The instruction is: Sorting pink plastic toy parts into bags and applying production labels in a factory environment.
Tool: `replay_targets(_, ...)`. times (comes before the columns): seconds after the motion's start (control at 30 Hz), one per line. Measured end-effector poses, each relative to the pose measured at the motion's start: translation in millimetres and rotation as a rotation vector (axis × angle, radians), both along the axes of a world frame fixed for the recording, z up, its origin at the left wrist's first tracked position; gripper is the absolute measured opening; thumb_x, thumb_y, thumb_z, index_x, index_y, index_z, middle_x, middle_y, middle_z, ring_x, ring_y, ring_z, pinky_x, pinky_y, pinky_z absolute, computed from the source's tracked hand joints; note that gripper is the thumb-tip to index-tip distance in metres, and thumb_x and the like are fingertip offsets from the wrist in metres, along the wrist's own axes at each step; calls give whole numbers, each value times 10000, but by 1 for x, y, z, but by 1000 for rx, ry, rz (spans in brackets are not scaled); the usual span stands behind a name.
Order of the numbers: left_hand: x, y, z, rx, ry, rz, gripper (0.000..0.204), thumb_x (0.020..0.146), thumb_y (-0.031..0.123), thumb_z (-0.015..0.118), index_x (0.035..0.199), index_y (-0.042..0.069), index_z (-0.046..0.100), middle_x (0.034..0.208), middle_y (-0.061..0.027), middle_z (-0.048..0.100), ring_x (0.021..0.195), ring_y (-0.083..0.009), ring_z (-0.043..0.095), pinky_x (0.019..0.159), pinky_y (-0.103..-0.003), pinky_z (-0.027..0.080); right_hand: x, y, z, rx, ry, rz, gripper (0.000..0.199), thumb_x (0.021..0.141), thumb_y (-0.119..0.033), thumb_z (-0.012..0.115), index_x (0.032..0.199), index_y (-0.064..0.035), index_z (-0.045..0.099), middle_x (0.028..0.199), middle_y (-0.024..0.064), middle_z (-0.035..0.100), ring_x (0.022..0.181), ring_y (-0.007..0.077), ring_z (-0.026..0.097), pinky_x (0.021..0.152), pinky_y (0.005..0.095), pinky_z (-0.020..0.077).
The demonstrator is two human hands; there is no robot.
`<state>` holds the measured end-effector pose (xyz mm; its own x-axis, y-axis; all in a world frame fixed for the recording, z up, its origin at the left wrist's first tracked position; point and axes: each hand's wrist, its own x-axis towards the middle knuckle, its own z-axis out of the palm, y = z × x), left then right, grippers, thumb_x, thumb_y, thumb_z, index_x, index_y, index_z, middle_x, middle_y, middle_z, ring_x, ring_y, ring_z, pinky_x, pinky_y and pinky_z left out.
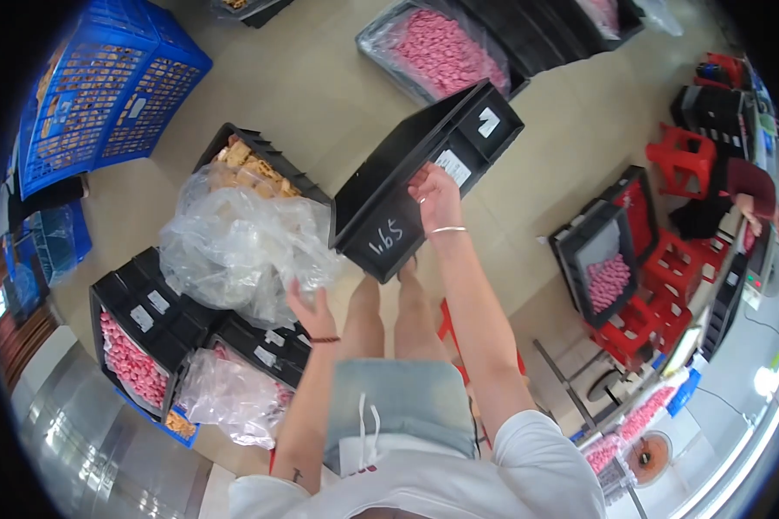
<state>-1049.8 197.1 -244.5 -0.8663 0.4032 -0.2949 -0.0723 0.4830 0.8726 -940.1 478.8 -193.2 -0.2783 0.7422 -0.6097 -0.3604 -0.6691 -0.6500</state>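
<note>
My right hand (pixel 440 206) is closed on the upper edge of a black plastic crate (pixel 355 240), which stands tilted on its side before my legs. White labels and a handwritten mark show on the side turned to me. My left hand (pixel 312 313) has its fingers apart at the edge of a large crumpled clear plastic bag (pixel 234 251); whether it touches the plastic I cannot tell. That bag partly covers another black crate (pixel 299 173) filled with tan pieces (pixel 255 169).
Tall blue crates (pixel 104 95) stand far left. Pink pieces fill a lined crate (pixel 441 52) at the back and a crate (pixel 134 363) at lower left. Red stools (pixel 684 160), a crate (pixel 580 246) and a seated person (pixel 749 195) are on the right.
</note>
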Motion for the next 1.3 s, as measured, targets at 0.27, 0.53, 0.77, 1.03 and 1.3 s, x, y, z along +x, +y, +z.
replay_targets(0.27,9,127,244,-334,254,-1039,505,795,420,601,1072,6,517,861,-196,615,881,-343,588,835,-404,421,31,-117,195,82,37,96,638,599,-96,463,1220,46,440,1162,129,516,1063,210,490,860,287,405)
replay_targets(0.53,1,116,356,-153,219,-1220,441,781,436,613,838,0,574,682,-203,586,665,-367,587,589,-410,457,119,-143,344,354,-329,503,455,733,-25,567,1178,40,505,996,93,602,921,143,566,820,255,430)
replay_targets(0.77,-21,106,440,-102,412,-1295,527,778,486,590,879,-31,573,701,-208,587,709,-363,584,640,-417,456,182,-169,378,659,-702,207,193,811,27,550,995,41,605,833,39,615,778,75,562,697,176,426)
replay_targets(1.03,-17,98,486,-165,690,-1151,579,771,546,556,866,-23,611,730,-207,594,738,-360,584,670,-414,452,182,-179,378,899,-704,251,178,766,36,566,936,10,613,853,24,587,763,75,509,669,194,390)
replay_targets(1.3,-7,84,495,-292,655,-1033,558,776,477,599,915,-63,596,807,-238,593,802,-373,567,716,-396,439,170,-154,383,1121,-641,313,247,735,24,597,979,-11,616,965,46,614,849,119,543,675,227,421)
